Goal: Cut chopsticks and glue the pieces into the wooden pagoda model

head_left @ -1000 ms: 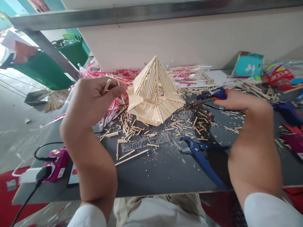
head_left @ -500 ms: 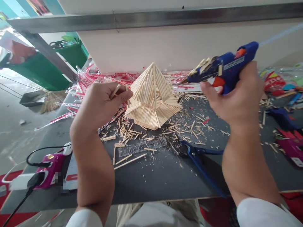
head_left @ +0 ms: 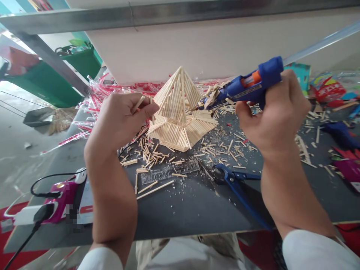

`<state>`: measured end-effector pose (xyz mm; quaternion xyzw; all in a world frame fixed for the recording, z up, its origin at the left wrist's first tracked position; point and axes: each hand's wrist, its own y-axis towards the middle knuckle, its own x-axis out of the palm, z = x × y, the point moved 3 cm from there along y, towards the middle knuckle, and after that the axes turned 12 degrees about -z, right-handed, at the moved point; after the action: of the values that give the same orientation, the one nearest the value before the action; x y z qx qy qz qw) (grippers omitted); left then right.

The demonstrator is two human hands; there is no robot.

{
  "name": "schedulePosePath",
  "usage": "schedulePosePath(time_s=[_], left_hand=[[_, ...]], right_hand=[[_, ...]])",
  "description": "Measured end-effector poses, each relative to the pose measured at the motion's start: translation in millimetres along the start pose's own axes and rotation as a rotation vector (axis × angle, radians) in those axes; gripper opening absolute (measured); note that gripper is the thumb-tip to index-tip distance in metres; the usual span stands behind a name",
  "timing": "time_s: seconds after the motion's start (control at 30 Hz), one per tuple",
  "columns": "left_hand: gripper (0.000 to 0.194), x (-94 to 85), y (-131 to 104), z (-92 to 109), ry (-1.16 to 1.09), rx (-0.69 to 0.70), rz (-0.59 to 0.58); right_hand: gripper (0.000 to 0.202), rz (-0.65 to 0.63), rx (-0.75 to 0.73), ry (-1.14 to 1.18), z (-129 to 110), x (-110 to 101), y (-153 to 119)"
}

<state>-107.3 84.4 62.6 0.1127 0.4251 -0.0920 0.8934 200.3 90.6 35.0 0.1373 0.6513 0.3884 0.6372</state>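
A pointed model [head_left: 180,108] built of thin wooden sticks stands on the dark table, with a cone-like roof over a flared lower skirt. Left of its roof, my left hand [head_left: 120,112] pinches short wooden sticks [head_left: 138,104] between thumb and fingers. My right hand [head_left: 278,108] is wrapped round the grip of a blue hot glue gun [head_left: 247,85], which has a clear glue stick [head_left: 320,44] at its rear. Wood bits cling to the gun's nozzle, whose tip is close to the model's right face; whether they touch I cannot tell.
Cut stick pieces [head_left: 152,152], a clear plastic ruler [head_left: 168,172] and blue-handled pliers [head_left: 242,195] lie in front of the model. Purple power strips [head_left: 63,197] sit at both sides. Red-and-clear wrappers [head_left: 98,93] pile behind, below a metal rail [head_left: 168,17].
My right hand has brought the glue gun left and down, its nozzle now by the model's right face. My left hand stays almost where it was, still pinching the sticks.
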Motion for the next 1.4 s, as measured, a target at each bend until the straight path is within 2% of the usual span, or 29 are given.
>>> schedulePosePath(time_s=[0.13, 0.37, 0.53, 0.9, 1.03, 1.13, 1.27, 1.33, 1.4], left_hand=[[0.043, -2.9, -3, 2, 0.062, 0.041, 0.039], [0.043, -5.1, -3, 0, 0.114, 0.056, 0.049], [0.054, -6.1, -3, -2, 0.083, 0.080, 0.043], [0.053, -9.8, -5, -1, 0.036, 0.092, 0.060], [0.054, -14.0, -7, -2, 0.019, 0.106, 0.079], [0.053, -16.2, -8, -3, 0.005, 0.108, 0.084], [0.050, -15.1, -7, -1, 0.005, 0.127, 0.064], [0.052, -14.1, -6, 2, 0.021, 0.135, 0.072], [0.053, -13.9, -7, 7, 0.041, 0.147, 0.083]], right_hand=[[0.034, 0.067, -0.091, -0.019, -2, -5, 1], [0.033, 0.074, -0.094, -0.012, -7, -9, 0], [0.030, 0.065, -0.083, -0.016, -9, -11, 1], [0.023, 0.114, -0.107, -0.097, -11, -8, 0], [0.034, 0.191, -0.132, -0.160, -5, -9, 0], [0.046, 0.188, -0.096, -0.132, 1, -16, 9], [0.064, 0.139, 0.009, 0.027, 6, -29, 30], [0.055, 0.096, 0.071, 0.083, 10, -33, 38], [0.042, 0.110, 0.127, 0.123, 17, -36, 40]])
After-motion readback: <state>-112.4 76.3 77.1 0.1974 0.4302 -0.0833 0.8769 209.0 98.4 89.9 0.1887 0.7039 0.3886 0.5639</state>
